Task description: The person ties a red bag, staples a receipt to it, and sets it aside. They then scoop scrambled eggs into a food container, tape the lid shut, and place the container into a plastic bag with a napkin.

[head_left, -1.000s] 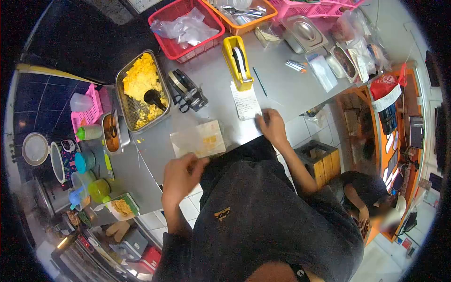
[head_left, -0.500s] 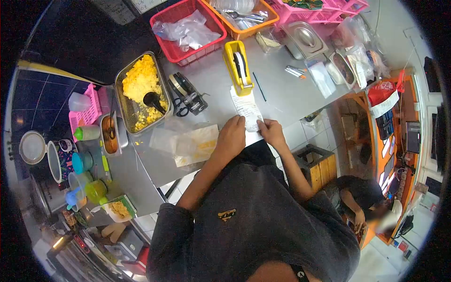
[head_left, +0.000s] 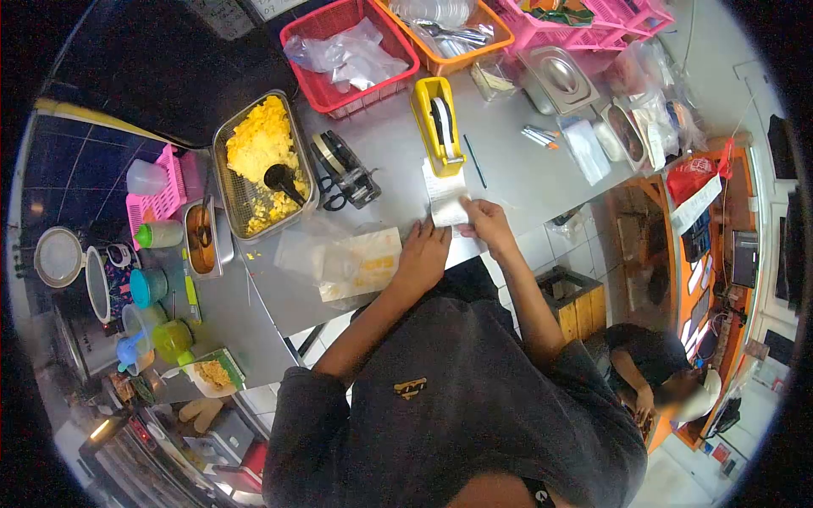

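A printed white paper receipt point(head_left: 446, 196) lies on the metal counter, its near part folded up over itself. My right hand point(head_left: 489, 225) pinches the fold at its right side between thumb and fingers. My left hand point(head_left: 425, 254) rests on the counter at the near edge of the receipt, fingers stretched out and fingertips touching the paper. A yellow tape dispenser point(head_left: 434, 127) stands on the far end of the receipt. Left of my left hand lie a printed paper bag point(head_left: 364, 264) and a clear plastic bag point(head_left: 306, 254).
A tray of yellow shredded food point(head_left: 262, 157) with a black scoop and a black tape dispenser point(head_left: 343, 173) stand left. A red basket point(head_left: 339, 103), an orange basket point(head_left: 464, 61) and a lidded steel pan point(head_left: 559, 80) line the back. A co-worker point(head_left: 648, 364) is at lower right.
The near end of the receipt has been folded up, away from me. My right hand has moved slightly up with it. My left hand has shifted down and its fingers have straightened.
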### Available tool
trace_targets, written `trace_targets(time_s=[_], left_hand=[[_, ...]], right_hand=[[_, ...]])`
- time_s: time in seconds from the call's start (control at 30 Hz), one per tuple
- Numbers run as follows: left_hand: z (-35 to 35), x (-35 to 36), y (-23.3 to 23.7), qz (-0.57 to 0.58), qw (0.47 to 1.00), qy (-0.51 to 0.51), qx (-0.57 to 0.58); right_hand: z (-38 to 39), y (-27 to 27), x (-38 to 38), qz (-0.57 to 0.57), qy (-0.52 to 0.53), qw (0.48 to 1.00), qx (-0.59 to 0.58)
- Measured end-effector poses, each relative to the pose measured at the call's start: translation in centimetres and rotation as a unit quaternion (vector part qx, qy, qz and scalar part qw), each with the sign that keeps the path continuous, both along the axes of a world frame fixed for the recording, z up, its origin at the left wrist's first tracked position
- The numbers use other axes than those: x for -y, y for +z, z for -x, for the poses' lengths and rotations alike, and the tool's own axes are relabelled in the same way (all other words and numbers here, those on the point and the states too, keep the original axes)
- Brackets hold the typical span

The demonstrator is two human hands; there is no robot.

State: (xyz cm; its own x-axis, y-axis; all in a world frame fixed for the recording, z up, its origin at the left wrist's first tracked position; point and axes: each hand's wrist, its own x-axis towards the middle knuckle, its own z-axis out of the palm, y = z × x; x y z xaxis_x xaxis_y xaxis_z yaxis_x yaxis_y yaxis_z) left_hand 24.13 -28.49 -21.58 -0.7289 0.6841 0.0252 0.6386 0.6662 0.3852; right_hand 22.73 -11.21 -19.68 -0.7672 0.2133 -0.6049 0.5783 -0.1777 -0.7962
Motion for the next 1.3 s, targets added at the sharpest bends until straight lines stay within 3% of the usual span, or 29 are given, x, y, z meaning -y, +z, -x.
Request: trace_targets(time_s=[0.13, 0.2, 0.27, 0.33, 0.37, 0.4, 0.43, 0.47, 0.5, 0.57, 0.6, 0.63, 0.7, 0.73, 0.8, 0.87, 0.97, 1.03, 1.1, 1.23, 1.3], left_hand=[[0.1, 0.0, 0.7, 0.033, 0.999, -0.007, 0.036], [0.1, 0.0, 0.3, 0.018, 0.999, -0.002, 0.027], [0.4, 0.1, 1.5, 0.003, 1.0, 0.002, 0.017], [1.1, 0.4, 5.3, -0.142, 0.934, 0.119, 0.305], [1.0, 0.8, 4.8, -0.145, 0.933, 0.124, 0.304], [0.9, 1.4, 4.9, -0.446, 0.713, 0.212, 0.499], [0.9, 2.1, 5.0, -0.667, 0.361, 0.259, 0.599], [0.9, 3.4, 5.0, -0.702, 0.232, 0.217, 0.637], [0.7, 3.8, 5.0, -0.707, 0.231, 0.219, 0.632], [0.0, 4.5, 4.8, -0.625, 0.504, 0.319, 0.504], [0.2, 5.5, 3.3, -0.513, 0.614, 0.339, 0.494], [0.1, 5.5, 3.8, -0.518, 0.612, 0.346, 0.488], [-0.2, 5.3, 4.7, -0.579, 0.516, 0.451, 0.442], [-0.4, 5.6, 4.6, -0.582, 0.513, 0.457, 0.435], [-0.7, 6.0, 3.6, -0.603, 0.489, 0.508, 0.374], [-1.4, 6.5, 1.5, -0.608, 0.498, 0.523, 0.329], [-2.2, 7.2, 2.3, -0.615, 0.492, 0.556, 0.266], [-2.6, 8.1, 2.9, -0.616, 0.476, 0.579, 0.241], [-2.5, 9.0, 3.7, -0.625, 0.442, 0.596, 0.241], [-1.8, 6.5, 4.1, -0.576, 0.456, 0.623, 0.269], [-0.3, 3.9, 3.3, -0.582, 0.455, 0.616, 0.273]], right_hand=[[0.1, 1.1, -0.2, 0.005, 0.042, 0.999, 0.007], [-0.3, 3.3, -0.2, 0.116, -0.026, 0.993, -0.011], [-0.8, 6.2, 0.1, 0.091, 0.003, 0.996, -0.01], [-1.3, 8.2, 0.2, 0.08, 0.075, 0.992, -0.058], [-1.2, 8.5, -0.1, 0.079, 0.081, 0.992, -0.059], [-1.1, 8.9, -0.3, 0.047, 0.159, 0.983, -0.078], [-0.8, 9.3, -0.3, 0.015, 0.236, 0.967, -0.098], [-0.3, 9.8, 0.3, 0.041, 0.255, 0.962, -0.091], [0.4, 9.6, 0.4, 0.042, 0.262, 0.96, -0.091], [2.4, 8.9, 0.3, -0.029, 0.459, 0.882, -0.108], [3.3, 6.7, 0.3, -0.095, 0.492, 0.854, -0.141], [4.2, 7.2, 1.4, -0.093, 0.501, 0.848, -0.143], [5.7, 8.1, 4.7, -0.324, 0.432, 0.816, -0.206], [6.6, 7.6, 6.4, -0.32, 0.44, 0.812, -0.211], [8.7, 6.0, 9.4, -0.414, 0.345, 0.748, -0.387], [9.8, 5.3, 11.5, -0.427, 0.384, 0.719, -0.391], [10.3, 3.7, 13.1, -0.455, 0.43, 0.679, -0.384], [10.5, 3.6, 13.3, -0.445, 0.411, 0.724, -0.33], [10.7, 3.4, 13.0, -0.431, 0.424, 0.73, -0.319], [10.8, 2.4, 11.5, -0.38, 0.382, 0.761, -0.361], [12.2, 0.8, 11.2, -0.265, 0.389, 0.826, -0.309]])
